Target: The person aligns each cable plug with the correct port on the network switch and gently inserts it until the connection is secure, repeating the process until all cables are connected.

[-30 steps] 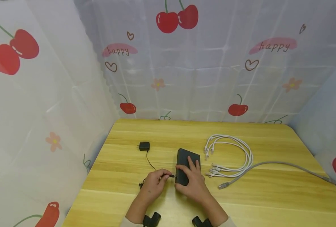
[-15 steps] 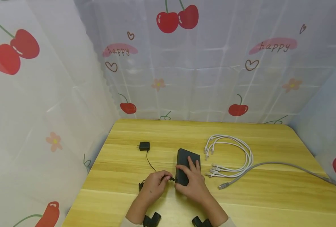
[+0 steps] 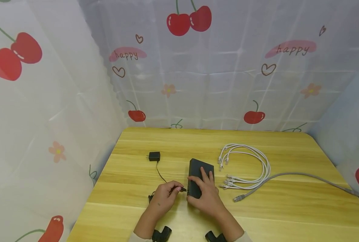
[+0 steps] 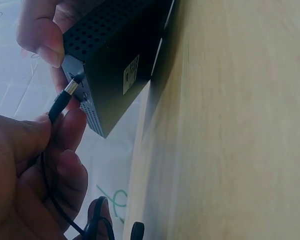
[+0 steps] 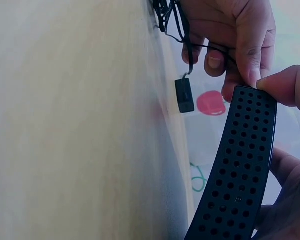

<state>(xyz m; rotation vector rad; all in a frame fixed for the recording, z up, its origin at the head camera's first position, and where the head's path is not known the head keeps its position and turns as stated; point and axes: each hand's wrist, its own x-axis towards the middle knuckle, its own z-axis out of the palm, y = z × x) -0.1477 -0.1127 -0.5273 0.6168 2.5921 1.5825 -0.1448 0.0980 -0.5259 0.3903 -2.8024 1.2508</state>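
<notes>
Black box sits well in from the table's far edge — right hand gripping it, left hand pinching the plug at its side, some room before the white cables.

Bare forearms slant inward toward the far edge of the yellow wood-grain tabletop from pale beige fabric cuffs. The left hand pinches with thumb and index finger, its other fingers curled. The right hand shows its back, index finger and thumb reaching toward the tabletop's left edge, the next two fingers toward the far edge.
</notes>
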